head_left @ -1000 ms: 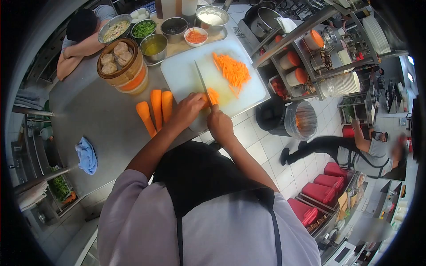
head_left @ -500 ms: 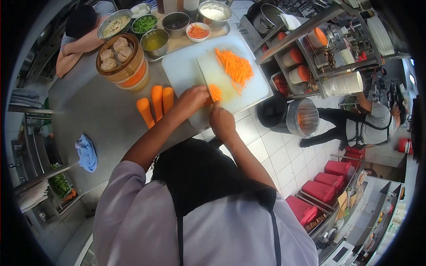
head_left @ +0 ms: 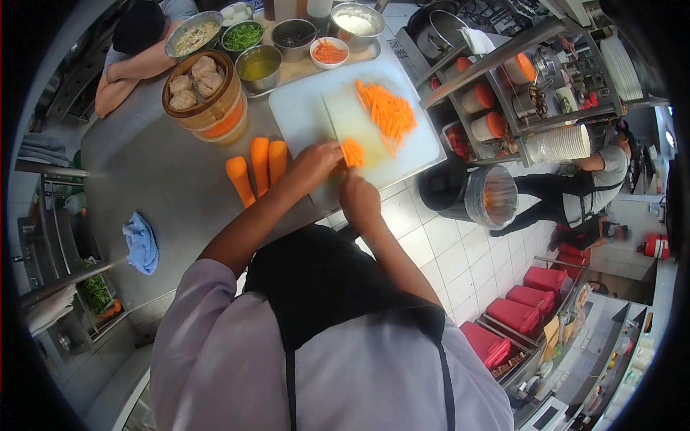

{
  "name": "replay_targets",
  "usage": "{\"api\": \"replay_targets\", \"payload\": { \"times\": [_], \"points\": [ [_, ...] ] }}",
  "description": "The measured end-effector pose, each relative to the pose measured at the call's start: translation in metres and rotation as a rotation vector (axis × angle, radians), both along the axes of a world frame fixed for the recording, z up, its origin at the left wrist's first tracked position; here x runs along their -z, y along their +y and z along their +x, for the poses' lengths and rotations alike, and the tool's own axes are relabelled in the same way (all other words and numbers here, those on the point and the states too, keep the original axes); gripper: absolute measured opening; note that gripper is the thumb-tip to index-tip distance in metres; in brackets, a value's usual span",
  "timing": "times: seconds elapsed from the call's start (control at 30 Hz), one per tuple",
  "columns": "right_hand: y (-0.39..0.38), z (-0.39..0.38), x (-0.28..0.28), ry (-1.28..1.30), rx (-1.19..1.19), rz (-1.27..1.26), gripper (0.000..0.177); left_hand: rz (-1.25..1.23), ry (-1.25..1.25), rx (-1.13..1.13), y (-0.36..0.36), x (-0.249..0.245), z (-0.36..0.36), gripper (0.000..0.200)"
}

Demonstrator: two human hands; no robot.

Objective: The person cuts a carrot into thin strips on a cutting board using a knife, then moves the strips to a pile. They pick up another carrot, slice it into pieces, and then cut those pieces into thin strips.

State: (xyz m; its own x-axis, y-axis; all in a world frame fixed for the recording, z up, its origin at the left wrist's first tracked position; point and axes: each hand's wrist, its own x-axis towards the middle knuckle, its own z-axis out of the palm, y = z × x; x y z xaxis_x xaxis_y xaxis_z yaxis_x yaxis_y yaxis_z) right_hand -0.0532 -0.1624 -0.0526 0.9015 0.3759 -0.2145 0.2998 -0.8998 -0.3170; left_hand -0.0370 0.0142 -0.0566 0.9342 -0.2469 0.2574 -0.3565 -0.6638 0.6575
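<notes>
On the white cutting board (head_left: 291, 108), my left hand (head_left: 318, 162) has its fingers curled down over a piece of carrot, mostly hidden beneath them. My right hand (head_left: 361, 200) is closed around the handle of a knife (head_left: 329, 115), whose thin blade line runs away from me, beside the left fingertips. Fresh carrot strips (head_left: 352, 152) lie against the blade near both hands. Farther up the board is a larger pile of carrot shreds (head_left: 388, 118). Left of the board, several peeled whole carrots (head_left: 259, 161) rest on the steel table (head_left: 188, 169), partly behind my left forearm.
A bamboo steamer (head_left: 208, 108) of dumplings stands left of the board. Behind are bowls of greens (head_left: 238, 36), yellow liquid (head_left: 259, 66), shredded carrot (head_left: 330, 52) and white powder (head_left: 357, 21). A blue cloth (head_left: 140, 243) lies left. A lined bin (head_left: 491, 194) and another person (head_left: 593, 183) are right.
The view has shifted slightly, moving the table items a little right. Both hands stay at the carrot and knife. At the right, the other person's posture has changed, and someone else shows behind.
</notes>
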Motion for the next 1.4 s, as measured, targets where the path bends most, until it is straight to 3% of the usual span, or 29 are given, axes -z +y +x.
{"api": "replay_targets", "payload": {
  "times": [0.07, 0.17, 0.3, 0.47, 0.57, 0.77, 0.87, 1.07, 1.17, 1.3, 1.33, 1.4],
  "points": [
    [0.000, 0.010, 0.019, -0.091, -0.046, 0.027, 0.023, 0.016, 0.049, 0.018, 0.005, -0.002, 0.003, 0.011],
    [-0.006, 0.012, -0.005, -0.024, -0.064, 0.010, 0.022, 0.034, -0.006, 0.021, 0.006, 0.025, 0.006, 0.012],
    [0.003, 0.006, 0.016, -0.099, -0.050, 0.042, 0.023, -0.071, -0.018, 0.031, 0.001, 0.004, 0.000, 0.013],
    [-0.002, 0.008, -0.007, -0.047, -0.054, 0.034, 0.017, 0.041, -0.047, -0.010, 0.009, 0.018, 0.001, 0.015],
    [-0.001, -0.003, -0.001, 0.008, -0.018, 0.037, 0.019, -0.238, 0.041, -0.012, 0.005, 0.001, -0.005, 0.017],
    [-0.003, 0.003, -0.023, 0.038, -0.061, 0.006, 0.020, -0.108, 0.082, -0.037, 0.010, 0.006, -0.001, 0.016],
    [0.004, -0.003, 0.008, -0.006, -0.037, 0.028, 0.021, -0.082, 0.046, -0.005, 0.014, 0.018, 0.001, 0.009],
    [0.000, -0.002, -0.016, 0.040, -0.046, -0.001, 0.021, -0.091, 0.007, -0.073, 0.011, 0.025, -0.001, 0.003],
    [0.009, -0.002, 0.013, -0.020, -0.009, 0.073, 0.022, -0.137, 0.008, -0.104, 0.011, 0.025, -0.002, 0.005],
    [-0.002, 0.007, 0.008, -0.080, -0.154, 0.025, 0.018, -0.152, 0.004, -0.123, 0.013, 0.026, -0.004, 0.006],
    [0.000, 0.002, -0.011, -0.024, -0.095, 0.020, 0.018, -0.154, -0.004, -0.124, 0.012, 0.031, -0.005, 0.007],
    [0.010, 0.000, 0.008, -0.051, -0.073, 0.032, 0.018, -0.165, -0.039, -0.151, 0.010, 0.034, -0.010, 0.006]
  ]
}}
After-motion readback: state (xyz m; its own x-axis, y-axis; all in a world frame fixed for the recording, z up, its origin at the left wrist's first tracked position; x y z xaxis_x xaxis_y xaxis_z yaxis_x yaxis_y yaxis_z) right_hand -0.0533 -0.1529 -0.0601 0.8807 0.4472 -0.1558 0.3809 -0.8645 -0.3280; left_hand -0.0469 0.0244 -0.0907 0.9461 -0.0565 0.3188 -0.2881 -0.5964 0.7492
